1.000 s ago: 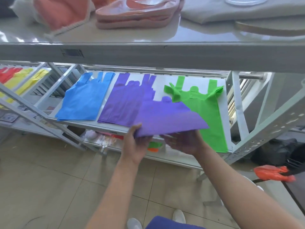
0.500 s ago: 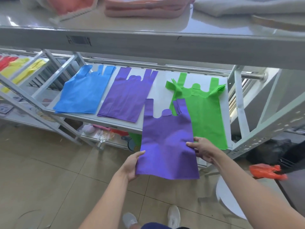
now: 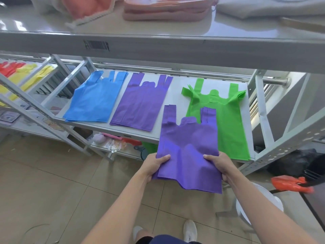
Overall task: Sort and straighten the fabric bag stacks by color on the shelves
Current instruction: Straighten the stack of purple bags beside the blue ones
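A person stands facing a metal shelf (image 3: 177, 93) and holds one purple bag (image 3: 188, 152) flat in both hands at the centre of the frame, its handles pointing away toward the shelf. The bag's far end overlaps the front edge of the shelf and the lower left part of the green stack (image 3: 226, 127).

The left hand (image 3: 154, 167) grips the bag's near left edge and the right hand (image 3: 218, 167) its near right edge. Each thumb lies on top, with the fingers curled underneath, out of sight. Both forearms reach forward from the bottom of the frame.

This looks like the sorting step. The bag probably belongs on the purple stack (image 3: 140, 103), just left of centre, beside the blue stack (image 3: 95, 101). The next move calls for carrying it up and left, then laying it down square with the handles lined up.
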